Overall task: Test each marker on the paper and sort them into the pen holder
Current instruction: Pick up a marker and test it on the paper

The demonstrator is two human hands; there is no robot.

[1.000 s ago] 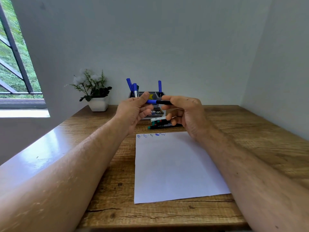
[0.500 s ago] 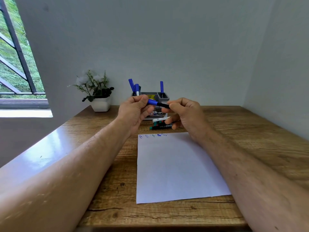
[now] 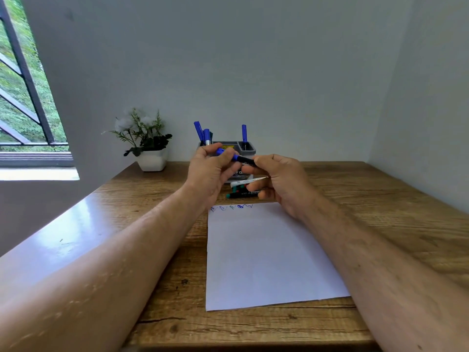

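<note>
A white square pot of pale flowers and green leaves [image 3: 151, 148] stands at the back left of the wooden desk [image 3: 368, 199], beside a barred window [image 3: 25, 97]. At the back centre sits a grey compartmented pen holder [image 3: 247, 146] with blue-capped markers [image 3: 203, 134] upright in its left part and one more in its right part. A few loose markers with green and white bodies [image 3: 241, 190] lie on the desk between the holder and a white sheet of paper [image 3: 266, 255], whose top edge carries small blue scribbles [image 3: 232, 207]. The raised hands partly hide the holder and the loose markers.

Both forearms reach forward, hands meeting above the paper's far edge. A black-barrelled marker with a blue cap [image 3: 234, 157] lies almost level between them. The left hand [image 3: 212, 171] has its fingers closed around the blue cap end; the right hand [image 3: 278, 179] pinches the black barrel between thumb and fingers.
</note>
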